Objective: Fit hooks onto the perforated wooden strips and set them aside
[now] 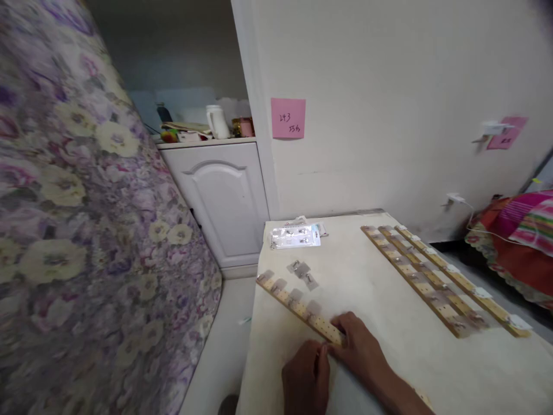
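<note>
A narrow wooden strip (285, 297) with rows of small holes lies slantwise on the table, with several clear plastic tabs bearing small metal parts along its far portion. My right hand (360, 349) is closed around the near end of this strip, fingers over its far edge. Just in front of the strip, my left hand (306, 374) is curled with thumb and fingers pressed together; whatever they hold is hidden. Beyond the strip lie a few loose clear tabs with metal parts (304, 273).
Three similar strips with tabs (432, 276) lie along the table's right side. Clear plastic packaging (296, 236) sits at the back edge against the wall. A floral curtain (108, 230) hangs at left, beside a white cabinet (224, 202). The table (345, 259) has a pale covering.
</note>
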Demonstrator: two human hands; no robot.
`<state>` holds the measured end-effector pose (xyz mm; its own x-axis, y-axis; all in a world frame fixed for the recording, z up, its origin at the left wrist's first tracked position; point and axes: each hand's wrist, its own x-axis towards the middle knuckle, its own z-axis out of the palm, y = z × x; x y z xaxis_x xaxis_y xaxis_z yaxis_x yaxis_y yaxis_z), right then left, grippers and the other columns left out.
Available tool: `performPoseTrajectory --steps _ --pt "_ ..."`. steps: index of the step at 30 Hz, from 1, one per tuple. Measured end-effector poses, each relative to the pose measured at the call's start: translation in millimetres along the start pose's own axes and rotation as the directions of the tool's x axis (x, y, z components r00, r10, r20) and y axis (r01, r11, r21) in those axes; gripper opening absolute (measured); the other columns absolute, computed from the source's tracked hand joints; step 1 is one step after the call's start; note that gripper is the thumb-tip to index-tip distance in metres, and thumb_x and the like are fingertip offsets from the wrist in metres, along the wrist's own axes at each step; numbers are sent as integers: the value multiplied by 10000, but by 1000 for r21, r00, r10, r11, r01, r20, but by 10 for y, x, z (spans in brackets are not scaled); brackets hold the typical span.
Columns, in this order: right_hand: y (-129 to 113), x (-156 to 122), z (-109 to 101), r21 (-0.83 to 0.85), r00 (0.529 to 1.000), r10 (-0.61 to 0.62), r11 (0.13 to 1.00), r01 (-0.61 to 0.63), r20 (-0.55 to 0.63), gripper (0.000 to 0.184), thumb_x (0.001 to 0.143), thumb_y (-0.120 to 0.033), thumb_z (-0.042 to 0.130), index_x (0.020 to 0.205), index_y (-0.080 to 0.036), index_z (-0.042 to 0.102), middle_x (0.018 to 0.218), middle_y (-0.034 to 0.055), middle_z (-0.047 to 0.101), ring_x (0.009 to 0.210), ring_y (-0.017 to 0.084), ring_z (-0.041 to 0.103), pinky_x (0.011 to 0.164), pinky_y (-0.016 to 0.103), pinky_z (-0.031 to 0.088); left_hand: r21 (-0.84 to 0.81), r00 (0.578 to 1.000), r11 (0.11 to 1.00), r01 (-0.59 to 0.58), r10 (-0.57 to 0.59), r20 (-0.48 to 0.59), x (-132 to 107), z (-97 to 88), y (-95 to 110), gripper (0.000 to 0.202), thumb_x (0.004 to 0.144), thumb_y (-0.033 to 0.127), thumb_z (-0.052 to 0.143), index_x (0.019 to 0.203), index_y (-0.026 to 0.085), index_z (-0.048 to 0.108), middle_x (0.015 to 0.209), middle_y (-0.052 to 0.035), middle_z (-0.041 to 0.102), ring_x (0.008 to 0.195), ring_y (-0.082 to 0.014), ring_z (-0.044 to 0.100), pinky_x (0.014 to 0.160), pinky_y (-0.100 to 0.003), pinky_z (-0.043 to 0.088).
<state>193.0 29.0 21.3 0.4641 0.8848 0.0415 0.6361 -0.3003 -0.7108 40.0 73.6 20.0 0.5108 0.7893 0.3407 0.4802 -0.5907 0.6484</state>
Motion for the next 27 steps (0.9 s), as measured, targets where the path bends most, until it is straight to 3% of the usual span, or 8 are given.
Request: performPoseTrajectory --steps 3,7,13,21,27 --pt "114 183 -80 132 998 -29 991 20 63 190 749 -352 572 869 -206 593 813 22 612 751 192 571 679 289 423 -27 999 998 52 -53 -2 13 -6 -13 313 920 306 393 645 200 496 574 34 510 536 -109 502 535 -200 346" --pt "153 631 -151 253 993 -99 964 80 65 127 749 -297 524 705 -195 585 669 -5 592 655 162 541 615 259 401 -110 991 985 129 -131 -5 46 -14 -19 305 904 316 411 631 200 483 561 46 458 537 -112 468 539 -204 326" --pt "24 1266 44 250 996 -80 966 71 29 151 728 -261 491 713 -184 621 686 13 643 683 169 578 625 254 410 -173 980 966 191 -197 -13 111 20 -94 284 888 305 432 630 200 487 561 50 431 543 -117 451 550 -214 308" --pt "30 1533 260 194 998 -55 980 50 23 138 695 -337 603 690 -204 638 628 -14 632 602 144 543 554 228 350 -232 955 932 278 -294 -38 271 -74 -281 262 878 320 441 648 205 489 577 51 418 562 -122 439 567 -219 309" --pt "30 1658 314 221 993 -90 973 71 76 127 675 -317 625 639 -196 630 575 -25 595 561 134 510 519 223 311 -256 924 907 335 -369 -97 284 -5 -313 296 867 363 434 614 210 449 553 60 368 543 -115 375 547 -228 278"
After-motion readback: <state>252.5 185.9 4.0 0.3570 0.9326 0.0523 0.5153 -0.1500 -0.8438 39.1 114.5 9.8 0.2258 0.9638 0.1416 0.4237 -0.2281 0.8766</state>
